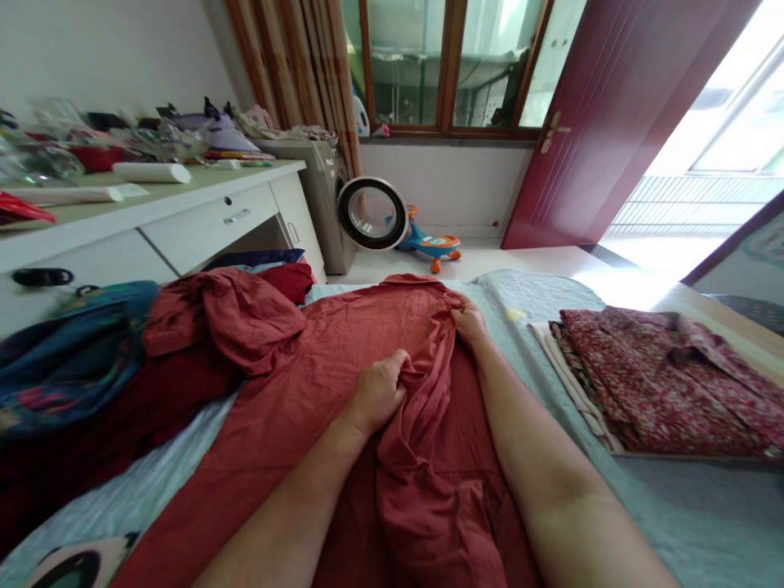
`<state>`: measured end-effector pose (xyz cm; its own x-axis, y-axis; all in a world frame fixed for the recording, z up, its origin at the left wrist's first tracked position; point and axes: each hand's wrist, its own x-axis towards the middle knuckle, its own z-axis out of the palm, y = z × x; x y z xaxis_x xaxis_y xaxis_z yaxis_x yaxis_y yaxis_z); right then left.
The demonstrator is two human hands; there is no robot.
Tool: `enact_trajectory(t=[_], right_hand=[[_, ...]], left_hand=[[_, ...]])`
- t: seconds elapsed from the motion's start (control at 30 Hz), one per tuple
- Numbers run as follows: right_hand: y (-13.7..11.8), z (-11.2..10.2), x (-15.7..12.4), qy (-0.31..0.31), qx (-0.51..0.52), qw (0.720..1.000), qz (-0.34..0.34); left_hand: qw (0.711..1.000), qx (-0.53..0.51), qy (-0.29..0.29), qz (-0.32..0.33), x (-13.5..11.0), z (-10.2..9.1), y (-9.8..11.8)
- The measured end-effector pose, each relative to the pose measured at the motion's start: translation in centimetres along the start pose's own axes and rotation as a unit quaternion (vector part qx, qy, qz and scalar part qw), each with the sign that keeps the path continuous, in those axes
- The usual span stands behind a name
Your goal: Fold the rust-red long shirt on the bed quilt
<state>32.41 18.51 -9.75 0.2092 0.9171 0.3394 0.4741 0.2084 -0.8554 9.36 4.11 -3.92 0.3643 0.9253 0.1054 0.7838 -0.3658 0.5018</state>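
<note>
Single head-worn view, looking forward and down, close over bed

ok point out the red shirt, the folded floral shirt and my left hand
red shirt (343, 343): head view, on its flat spread panel.
folded floral shirt (661, 376): head view, middle of its top layer.
left hand (380, 392): head view, back of the hand, gripping a fold of the red shirt.

Bare sheet lies open between red shirt and folded stack.
</note>
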Motion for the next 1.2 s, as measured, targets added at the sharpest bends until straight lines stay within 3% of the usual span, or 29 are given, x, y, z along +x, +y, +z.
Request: enact_trajectory(t=[0.1, 0.37, 0.53, 0.63, 0.77, 0.9, 1.1, 1.2], right_hand=[[0.0, -0.3, 0.3, -0.018, -0.031, 0.999, -0.014], [0.0, -0.6, 0.8, -0.025, -0.128, 0.991, -0.029], [-0.2, -0.9, 0.3, -0.033, -0.200, 0.979, -0.023], [-0.7, -1.0, -0.4, -0.034, -0.232, 0.972, -0.017], [-1.5, -1.4, -1.2, 0.024, -0.277, 0.960, -0.008], [-1.9, -1.5, -1.4, -0.037, -0.265, 0.963, 0.022], [-2.7, -1.9, -1.3, -0.072, -0.234, 0.969, 0.033], [-4.2, -2.9, -2.6, -0.089, -0.199, 0.976, 0.025]], left_hand=[[0.997, 0.036, -0.052, -0.042, 0.2, -0.2, -0.1], [0.994, 0.101, -0.040, 0.010, 0.2, -0.6, 0.1], [0.995, 0.065, -0.059, -0.042, 0.3, -0.2, -0.3], [0.996, 0.054, -0.039, -0.056, 0.3, 0.2, -0.5], [0.999, -0.014, 0.024, 0.028, 0.5, 0.6, -1.1], [0.995, -0.074, 0.019, 0.060, 0.7, 1.0, -1.3], [0.997, -0.067, 0.015, 0.022, 0.7, 1.5, -1.0], [0.998, -0.058, 0.019, 0.012, 0.7, 1.7, -1.1]])
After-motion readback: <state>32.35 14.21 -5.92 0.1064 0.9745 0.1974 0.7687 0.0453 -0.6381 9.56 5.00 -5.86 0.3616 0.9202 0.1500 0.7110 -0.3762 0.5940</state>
